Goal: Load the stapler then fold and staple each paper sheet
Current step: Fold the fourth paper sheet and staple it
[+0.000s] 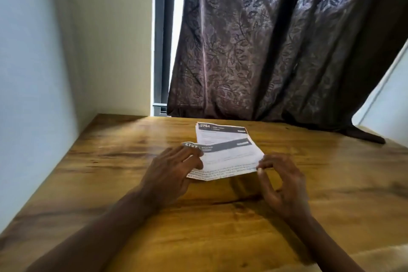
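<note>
On the glossy, grained wooden table point(110, 161), the left hand point(170, 172) pressed loosely bent fingers onto the folded printed sheet point(231, 159). The right hand point(282, 185) pinched its crisp right corner. A flat paper stack point(220, 133) lay just behind.

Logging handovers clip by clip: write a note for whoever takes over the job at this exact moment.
Left hand: lies on the left end of the printed sheet, fingers on top.
Right hand: pinches the sheet's right edge.
The sheet looks mid-fold, low over the wooden table; the paper stack lies just behind it. The stapler is not in view.
Done: nothing visibly stapled; stapler loading cannot be told.
Left: finish the fold, staple it, then the stack.
</note>
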A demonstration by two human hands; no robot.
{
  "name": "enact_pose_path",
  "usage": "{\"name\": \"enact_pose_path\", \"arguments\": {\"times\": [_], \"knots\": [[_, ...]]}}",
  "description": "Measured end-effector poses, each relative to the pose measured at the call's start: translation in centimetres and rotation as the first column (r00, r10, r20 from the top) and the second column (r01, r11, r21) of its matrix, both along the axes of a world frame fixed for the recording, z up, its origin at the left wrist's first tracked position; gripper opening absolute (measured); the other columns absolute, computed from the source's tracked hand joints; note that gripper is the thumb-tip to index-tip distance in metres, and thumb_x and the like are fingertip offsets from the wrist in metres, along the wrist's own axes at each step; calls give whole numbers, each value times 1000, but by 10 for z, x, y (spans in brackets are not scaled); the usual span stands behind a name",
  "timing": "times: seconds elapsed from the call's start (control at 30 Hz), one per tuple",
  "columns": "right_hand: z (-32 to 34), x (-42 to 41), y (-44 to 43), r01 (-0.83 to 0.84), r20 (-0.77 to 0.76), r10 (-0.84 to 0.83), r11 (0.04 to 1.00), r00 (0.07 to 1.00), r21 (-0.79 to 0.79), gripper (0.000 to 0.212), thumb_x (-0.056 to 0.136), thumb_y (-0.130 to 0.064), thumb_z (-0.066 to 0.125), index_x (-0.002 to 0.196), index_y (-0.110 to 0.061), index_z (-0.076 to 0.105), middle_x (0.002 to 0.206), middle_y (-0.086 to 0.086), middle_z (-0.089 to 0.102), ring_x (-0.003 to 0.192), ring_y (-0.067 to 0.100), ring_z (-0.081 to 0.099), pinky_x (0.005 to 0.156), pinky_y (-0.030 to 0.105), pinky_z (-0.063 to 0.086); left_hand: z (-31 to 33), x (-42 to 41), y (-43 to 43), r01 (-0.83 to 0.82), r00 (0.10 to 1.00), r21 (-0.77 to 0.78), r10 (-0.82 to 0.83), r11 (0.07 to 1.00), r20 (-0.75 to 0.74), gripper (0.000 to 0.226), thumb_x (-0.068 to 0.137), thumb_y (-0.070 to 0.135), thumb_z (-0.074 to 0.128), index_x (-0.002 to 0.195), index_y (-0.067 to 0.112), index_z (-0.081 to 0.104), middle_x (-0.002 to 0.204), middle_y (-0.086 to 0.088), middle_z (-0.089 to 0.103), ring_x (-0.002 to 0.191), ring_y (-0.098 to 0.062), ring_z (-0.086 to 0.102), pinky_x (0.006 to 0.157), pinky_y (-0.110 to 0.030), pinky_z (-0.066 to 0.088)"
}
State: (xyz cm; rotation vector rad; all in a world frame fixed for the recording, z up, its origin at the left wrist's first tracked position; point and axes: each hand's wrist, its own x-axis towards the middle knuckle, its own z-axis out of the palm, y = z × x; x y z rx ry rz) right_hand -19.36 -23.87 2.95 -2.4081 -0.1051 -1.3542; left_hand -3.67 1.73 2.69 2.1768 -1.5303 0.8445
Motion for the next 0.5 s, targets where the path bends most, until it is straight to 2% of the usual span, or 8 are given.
{"name": "enact_pose_path", "arguments": {"times": [0.13,0.27,0.33,0.4,0.5], "knots": [[-17,-10,-5,67,-153,-64,998,986,18,22,91,-30,59,92,-12,70,97,0,68,94,18,62,75,31,53,-9,-1,-9,7,999,143,-1,990,-48,28,73,26,59,100,31,64,120,5,70,110,-19,67,87,-29,50],[-21,-6,-6,178,-335,-166,984,927,3,16,90,-33,60,88,-20,70,91,-7,68,88,11,62,69,15,43,-11,-1,-8,12,978,221,35,975,-208,32,75,25,65,106,32,65,113,9,74,102,-17,68,86,-27,47],[-21,0,-7,197,-386,-191,980,902,-24,19,91,-37,57,91,-23,70,95,-7,70,93,11,62,73,19,43,-9,-3,-7,23,959,233,44,972,-279,36,81,30,54,115,32,66,123,9,71,109,-15,66,87,-25,46],[-19,10,-6,151,-428,-139,989,893,-6,17,94,-36,59,100,-24,69,106,-6,70,103,12,59,83,24,46,-9,-3,-7,36,950,252,45,967,-308,45,80,38,44,119,33,65,129,12,68,116,-12,63,91,-22,45],[-12,29,-2,42,-523,-44,999,851,-15,23,98,-37,59,117,-25,65,122,-7,63,116,9,53,94,23,42,-9,-3,-5,64,950,287,30,956,-311,44,81,46,52,120,32,66,131,14,67,120,-9,62,100,-24,49]]}}
